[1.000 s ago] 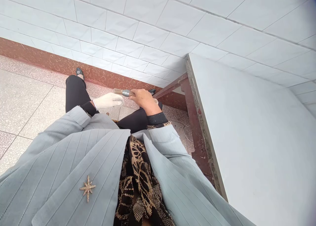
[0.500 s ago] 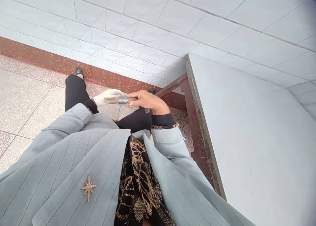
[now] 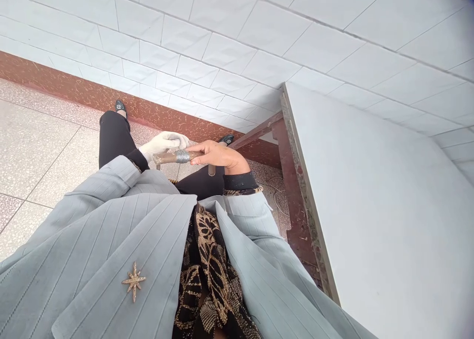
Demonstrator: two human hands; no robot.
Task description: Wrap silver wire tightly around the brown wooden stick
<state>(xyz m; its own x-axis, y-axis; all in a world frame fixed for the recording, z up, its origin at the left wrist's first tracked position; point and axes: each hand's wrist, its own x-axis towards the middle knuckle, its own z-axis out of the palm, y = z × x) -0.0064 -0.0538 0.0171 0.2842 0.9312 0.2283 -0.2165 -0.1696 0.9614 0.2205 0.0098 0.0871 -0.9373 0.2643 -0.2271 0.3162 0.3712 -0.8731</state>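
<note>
My right hand (image 3: 213, 153), bare, is closed around a brown wooden bar (image 3: 163, 158) with silvery wire (image 3: 182, 156) wound around it. The bar lies roughly level in front of my lap, its left end sticking out past the fingers. A short rounded brown piece (image 3: 211, 170) hangs below my right hand; how it joins the bar is hidden. My left hand (image 3: 161, 144), in a white knitted glove, is just beyond the bar's left part. Its fingers are curled in close to my right fingertips, and what they hold, if anything, is hidden.
A white-topped table (image 3: 388, 195) with a reddish-brown frame (image 3: 292, 195) stands close on my right. Ahead is a white tiled wall (image 3: 207, 47) with a brown skirting (image 3: 74, 79). Speckled tiles cover the floor (image 3: 48, 146). A thin cord lies beneath the table.
The bar has tilted slightly and shifted a little left and down with my right hand. The rounded piece below shows more. My gloved fingers have curled and moved right, toward my right fingertips.
</note>
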